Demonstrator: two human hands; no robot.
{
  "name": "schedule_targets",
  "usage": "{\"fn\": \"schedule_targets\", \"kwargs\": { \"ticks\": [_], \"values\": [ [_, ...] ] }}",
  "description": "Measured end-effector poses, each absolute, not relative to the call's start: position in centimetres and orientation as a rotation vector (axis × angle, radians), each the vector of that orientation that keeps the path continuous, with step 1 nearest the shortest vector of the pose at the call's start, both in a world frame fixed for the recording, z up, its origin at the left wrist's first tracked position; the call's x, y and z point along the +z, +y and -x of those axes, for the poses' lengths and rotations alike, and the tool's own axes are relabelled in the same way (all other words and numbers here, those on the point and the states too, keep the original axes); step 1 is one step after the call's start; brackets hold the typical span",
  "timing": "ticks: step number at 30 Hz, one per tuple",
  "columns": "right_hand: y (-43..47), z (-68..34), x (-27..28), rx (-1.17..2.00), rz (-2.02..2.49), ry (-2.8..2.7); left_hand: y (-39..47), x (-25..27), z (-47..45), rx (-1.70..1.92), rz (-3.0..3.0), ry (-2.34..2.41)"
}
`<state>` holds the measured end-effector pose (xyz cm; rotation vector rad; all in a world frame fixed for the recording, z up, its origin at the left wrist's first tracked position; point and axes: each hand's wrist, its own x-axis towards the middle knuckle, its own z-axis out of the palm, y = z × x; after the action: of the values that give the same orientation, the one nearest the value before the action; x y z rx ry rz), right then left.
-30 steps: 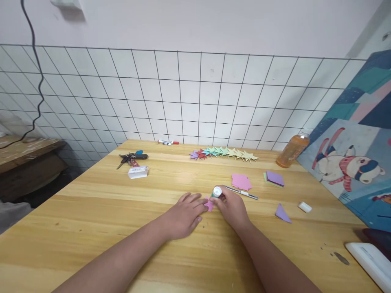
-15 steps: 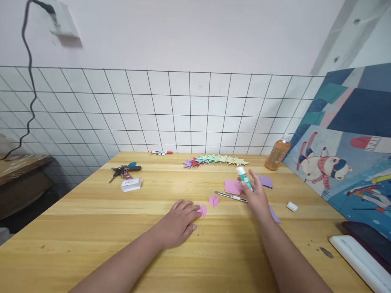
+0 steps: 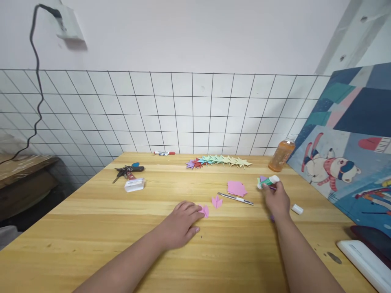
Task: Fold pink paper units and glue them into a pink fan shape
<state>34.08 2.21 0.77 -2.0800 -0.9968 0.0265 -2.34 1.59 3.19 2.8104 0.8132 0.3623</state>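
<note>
Left hand (image 3: 181,226) ungloved, fingertips rounded; nail detail too small to tell. Right hand (image 3: 277,200) likewise ungloved. Left forearm (image 3: 137,256) and right forearm (image 3: 305,252) uncovered, smooth in outline, broadening from bare wrists towards near edge.

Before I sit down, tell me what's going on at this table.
A person's right hand holds a green-and-white glue stick. The left hand lies flat, its fingers on a folded pink paper; a second pink piece lies just to the right. Toward the wall sits a multicolored row of folded papers.
</note>
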Motion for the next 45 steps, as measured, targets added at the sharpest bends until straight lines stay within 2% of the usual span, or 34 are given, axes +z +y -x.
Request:
{"fn": "schedule_targets", "kwargs": {
  "ticks": [4, 8, 13, 15, 20, 25, 34, 42, 45],
  "values": [
    [2.9, -33.5, 0.1, 0.119, 2.278, -1.215, 1.6, 3.2, 2.4, 0.359, -2.806, 0.825],
    [2.7, -33.2, 0.0, 0.088, 2.269, -1.216, 1.6, 3.1, 2.4, 0.368, -2.815, 0.822],
    [1.1, -31.7, 1.8, -0.280, 2.055, -0.997, 1.6, 2.9, 2.5, 0.382, -2.824, 0.822],
    [0.6, -30.4, 2.6, -0.333, 1.937, -1.027, 1.6, 2.8, 2.5, 0.384, -2.827, 0.821],
    [0.8, -25.9, 2.7, -0.004, 1.816, -1.706, 1.7, 2.8, 2.6, 0.381, -2.828, 0.844],
    [0.9, -22.9, 1.9, -0.029, 1.704, -2.031, 1.6, 2.9, 2.6, 0.375, -2.822, 0.844],
    [1.3, -21.5, 0.9, 0.069, 1.672, -2.063, 1.7, 2.9, 2.6, 0.397, -2.805, 0.822],
    [0.9, -22.9, 1.3, 0.614, 1.547, -1.844, 1.9, 2.7, 2.7, 0.395, -2.830, 0.781],
    [0.6, -22.7, 1.7, 0.682, 1.547, -1.830, 1.8, 2.6, 2.6, 0.388, -2.849, 0.736]
  ]
}}
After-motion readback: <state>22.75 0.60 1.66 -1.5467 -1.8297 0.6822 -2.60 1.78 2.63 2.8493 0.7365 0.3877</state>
